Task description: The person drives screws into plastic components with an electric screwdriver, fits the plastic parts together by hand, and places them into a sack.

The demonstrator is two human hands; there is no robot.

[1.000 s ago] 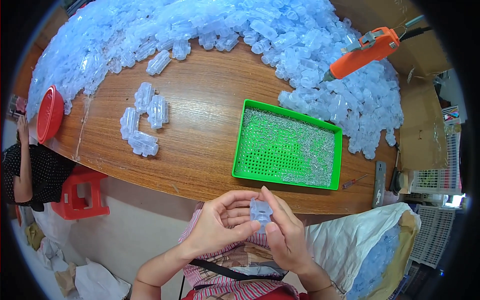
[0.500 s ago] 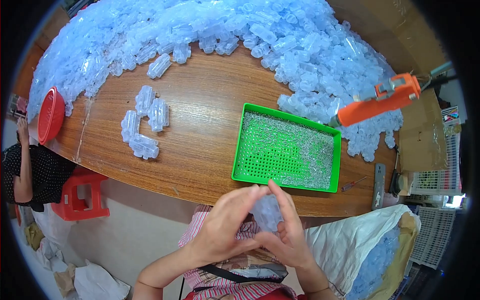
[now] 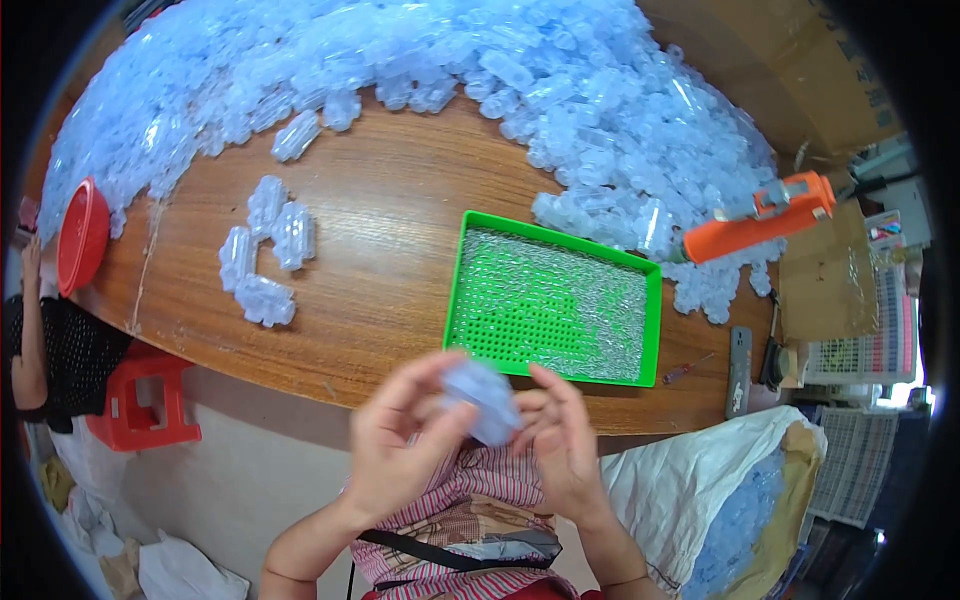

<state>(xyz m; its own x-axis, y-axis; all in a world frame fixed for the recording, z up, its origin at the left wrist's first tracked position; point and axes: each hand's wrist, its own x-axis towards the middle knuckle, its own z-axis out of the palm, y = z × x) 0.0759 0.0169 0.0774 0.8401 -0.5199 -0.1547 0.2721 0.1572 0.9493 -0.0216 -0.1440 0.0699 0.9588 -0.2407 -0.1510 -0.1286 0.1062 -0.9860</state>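
Observation:
In front of the table edge, my left hand [image 3: 395,455] pinches a translucent bluish plastic piece [image 3: 482,402] between thumb and fingers. The piece is blurred by motion. My right hand [image 3: 568,458] is beside it on the right, fingers apart, with some fingertips close to the piece's right end; whether they touch it I cannot tell. Just beyond both hands stands a green perforated tray [image 3: 652,330] with many small silvery metal parts. Several similar clear plastic pieces [image 3: 294,236] form a small group on the brown table [image 3: 380,220] to the left.
A large heap of clear plastic pieces [image 3: 330,50] lines the table's far side. An orange power screwdriver [image 3: 760,228] hangs at the right. Near it lie a small screwdriver [image 3: 690,369] and a grey bar-shaped tool [image 3: 739,372]. A red basin [image 3: 82,238] stands left, near another person [image 3: 70,350].
The plastic piece has moved up and left, now in my left hand's grip, where both hands surrounded it before. My right hand has drawn slightly apart from my left. The view has shifted slightly.

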